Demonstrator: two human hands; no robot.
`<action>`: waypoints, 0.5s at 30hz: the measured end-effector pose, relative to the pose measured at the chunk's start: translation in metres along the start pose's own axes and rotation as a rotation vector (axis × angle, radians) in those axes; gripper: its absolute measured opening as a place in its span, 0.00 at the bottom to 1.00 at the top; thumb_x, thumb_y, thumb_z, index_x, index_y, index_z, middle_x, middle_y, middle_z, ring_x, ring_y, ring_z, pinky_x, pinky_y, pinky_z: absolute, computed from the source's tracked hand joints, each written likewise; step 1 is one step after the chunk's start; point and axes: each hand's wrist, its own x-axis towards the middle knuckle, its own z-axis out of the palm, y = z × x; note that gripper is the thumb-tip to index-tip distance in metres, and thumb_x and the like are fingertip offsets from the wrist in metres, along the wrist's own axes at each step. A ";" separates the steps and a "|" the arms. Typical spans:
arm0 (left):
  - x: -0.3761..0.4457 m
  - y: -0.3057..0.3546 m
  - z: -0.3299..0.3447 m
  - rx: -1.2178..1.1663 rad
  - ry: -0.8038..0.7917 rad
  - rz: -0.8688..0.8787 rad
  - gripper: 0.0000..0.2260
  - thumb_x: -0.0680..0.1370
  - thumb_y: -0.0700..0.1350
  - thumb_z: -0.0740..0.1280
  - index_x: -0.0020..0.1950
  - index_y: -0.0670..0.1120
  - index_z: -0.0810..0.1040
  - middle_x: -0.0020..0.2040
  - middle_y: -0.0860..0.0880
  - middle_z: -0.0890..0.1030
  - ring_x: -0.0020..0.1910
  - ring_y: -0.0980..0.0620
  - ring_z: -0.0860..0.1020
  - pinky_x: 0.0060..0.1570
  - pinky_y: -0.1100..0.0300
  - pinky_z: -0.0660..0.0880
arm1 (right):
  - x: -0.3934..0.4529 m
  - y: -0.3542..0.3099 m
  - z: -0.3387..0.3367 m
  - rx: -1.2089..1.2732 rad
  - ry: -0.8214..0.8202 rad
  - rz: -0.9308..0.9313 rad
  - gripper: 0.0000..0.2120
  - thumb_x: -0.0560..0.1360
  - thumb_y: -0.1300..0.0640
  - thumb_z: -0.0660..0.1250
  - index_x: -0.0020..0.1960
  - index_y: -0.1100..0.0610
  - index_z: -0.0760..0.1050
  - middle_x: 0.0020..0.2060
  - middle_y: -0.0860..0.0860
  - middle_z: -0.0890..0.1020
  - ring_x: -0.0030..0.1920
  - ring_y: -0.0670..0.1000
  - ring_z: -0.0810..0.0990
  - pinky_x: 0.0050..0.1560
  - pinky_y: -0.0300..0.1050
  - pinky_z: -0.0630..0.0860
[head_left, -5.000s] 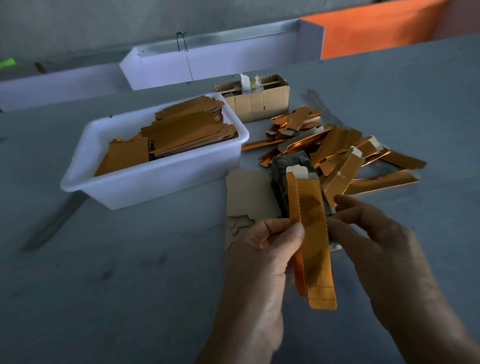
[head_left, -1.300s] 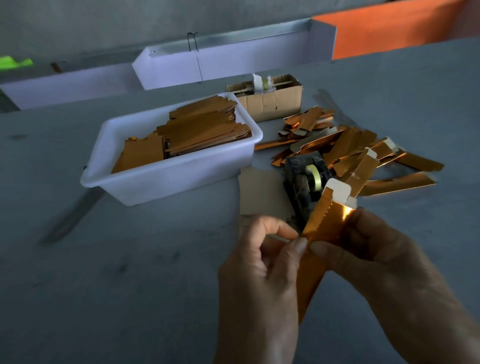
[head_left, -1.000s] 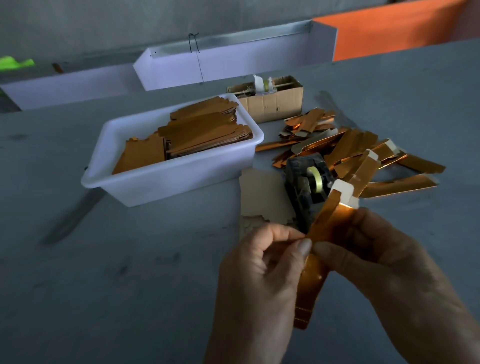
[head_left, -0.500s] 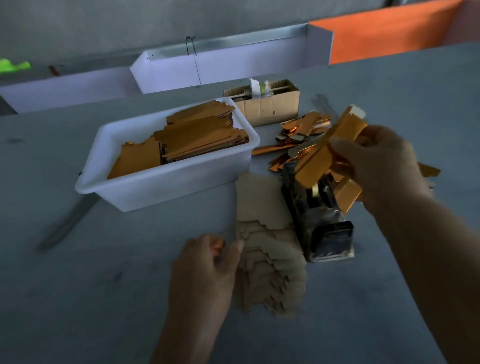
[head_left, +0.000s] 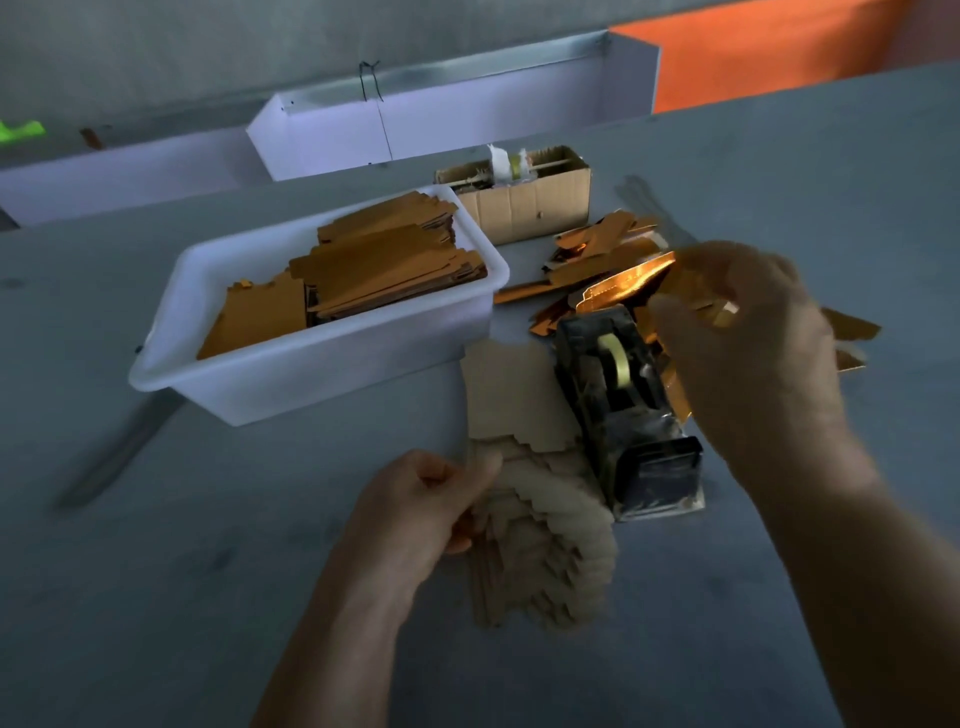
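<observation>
While the right hand (head_left: 748, 353) hangs above the far end of the tape dispenser (head_left: 623, 410), its curled fingers pinch a gold carton (head_left: 628, 283) by 1 end. The shiny piece sticks out to the left, in the air over the pile of gold cartons (head_left: 597, 249). This hand is blurred, so exactly how the fingers lie on the piece cannot be told.

Seen from the head camera, the left hand (head_left: 421, 499) sits lower and nearer. Its fingers are curled and its thumb is on top, gripping the left edge of the fanned stack of card blanks (head_left: 540, 545). That stack lies flat on the grey table (head_left: 156, 571), tan side up, and its right side runs along the dispenser's left flank. A roll of yellowish tape (head_left: 615, 361) stands upright in the dark, worn dispenser.

Left of the stack and farther off stands a white tub (head_left: 337, 374), which holds flat gold blanks (head_left: 374, 265) stacked in layers. A cardboard box (head_left: 519, 200), open at the top, stands just beyond the tub's far right corner. The pile lies on the table right of the tub, between the box and the dispenser.
</observation>
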 end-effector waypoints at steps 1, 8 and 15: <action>0.003 0.004 -0.001 0.078 0.013 0.015 0.18 0.70 0.57 0.73 0.34 0.44 0.73 0.30 0.49 0.78 0.28 0.54 0.78 0.31 0.61 0.76 | -0.010 -0.002 0.000 -0.004 -0.020 -0.034 0.14 0.75 0.57 0.66 0.60 0.51 0.76 0.60 0.51 0.74 0.53 0.47 0.73 0.46 0.23 0.65; 0.026 0.024 0.001 0.258 0.008 0.071 0.17 0.72 0.52 0.74 0.33 0.41 0.77 0.27 0.46 0.75 0.21 0.56 0.71 0.29 0.65 0.67 | -0.043 -0.013 -0.003 0.108 -0.066 -0.146 0.10 0.75 0.62 0.65 0.55 0.55 0.80 0.60 0.48 0.76 0.54 0.47 0.77 0.46 0.25 0.73; 0.042 0.031 0.000 0.067 0.017 -0.044 0.19 0.76 0.59 0.66 0.40 0.42 0.77 0.39 0.43 0.80 0.32 0.51 0.77 0.31 0.62 0.70 | -0.063 -0.011 0.000 0.121 -0.139 -0.181 0.08 0.76 0.63 0.65 0.52 0.56 0.80 0.51 0.45 0.78 0.44 0.43 0.79 0.41 0.28 0.75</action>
